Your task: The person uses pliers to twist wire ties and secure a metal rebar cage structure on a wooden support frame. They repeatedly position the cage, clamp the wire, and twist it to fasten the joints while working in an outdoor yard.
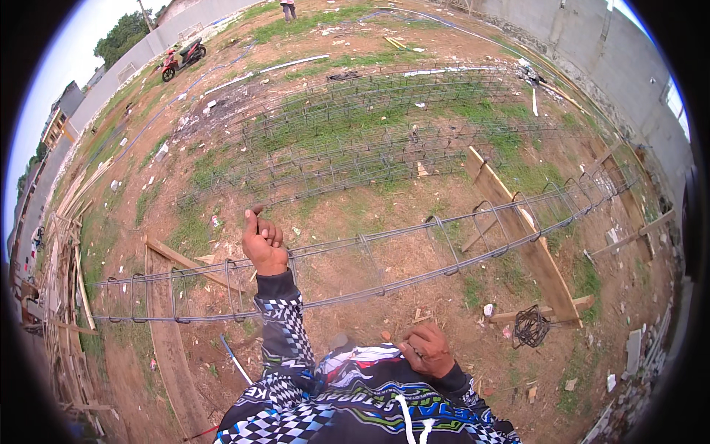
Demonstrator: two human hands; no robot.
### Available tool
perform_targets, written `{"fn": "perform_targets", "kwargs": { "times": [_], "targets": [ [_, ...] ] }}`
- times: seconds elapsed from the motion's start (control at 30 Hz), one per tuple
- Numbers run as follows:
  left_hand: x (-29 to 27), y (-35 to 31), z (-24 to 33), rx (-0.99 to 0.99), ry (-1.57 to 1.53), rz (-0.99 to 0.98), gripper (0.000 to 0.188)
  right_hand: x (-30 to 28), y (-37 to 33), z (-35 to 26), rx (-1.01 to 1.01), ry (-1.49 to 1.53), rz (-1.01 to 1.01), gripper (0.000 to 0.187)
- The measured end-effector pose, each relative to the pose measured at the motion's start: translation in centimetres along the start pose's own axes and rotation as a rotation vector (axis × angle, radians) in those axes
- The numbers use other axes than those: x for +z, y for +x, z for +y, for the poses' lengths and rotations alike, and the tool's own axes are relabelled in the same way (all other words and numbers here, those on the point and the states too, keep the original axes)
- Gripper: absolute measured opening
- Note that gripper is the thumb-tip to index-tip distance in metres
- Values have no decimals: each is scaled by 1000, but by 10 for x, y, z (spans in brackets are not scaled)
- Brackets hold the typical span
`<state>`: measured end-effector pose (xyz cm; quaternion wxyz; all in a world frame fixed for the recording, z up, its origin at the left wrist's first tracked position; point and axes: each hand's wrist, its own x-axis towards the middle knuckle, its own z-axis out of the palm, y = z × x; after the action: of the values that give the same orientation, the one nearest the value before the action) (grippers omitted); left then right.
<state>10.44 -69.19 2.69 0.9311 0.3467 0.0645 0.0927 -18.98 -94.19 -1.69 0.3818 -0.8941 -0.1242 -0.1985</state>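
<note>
A long rebar cage (370, 289) of thin steel bars with bent stirrups runs across in front of me, resting on wooden supports. My left hand (265, 242) is raised over its far bars, left of the middle, with the fingers curled in. Whatever those fingers may hold is too small to make out. Close to my body, on the near side of the cage, my right hand (427, 349) is closed and apart from the bars. Its palm is turned away, hiding anything inside.
Boards hold up the cage at left (168, 337) and right (529, 240). A tangled wire coil (531, 327) lies by the right board's foot. More rebar cages (333, 174) lie on the grass beyond. Timber poles are piled at left; a motorbike (183, 59) and a person (288, 9) are far off.
</note>
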Motion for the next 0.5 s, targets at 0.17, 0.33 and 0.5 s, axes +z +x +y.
{"fn": "perform_targets", "kwargs": {
  "times": [0.17, 0.33, 0.5],
  "targets": [
    [22, -39, -51, -6, -45, -80, 31, -78, -8, 67, 162, 94, -179, 38],
    [48, -82, -97, -34, 18, -122, 31, -110, -58, 117, 184, 193, -334, 40],
    [88, -124, -149, 7, 210, -89, 30, -129, -99, 150, 394, 266, -488, 35]
  ]
}}
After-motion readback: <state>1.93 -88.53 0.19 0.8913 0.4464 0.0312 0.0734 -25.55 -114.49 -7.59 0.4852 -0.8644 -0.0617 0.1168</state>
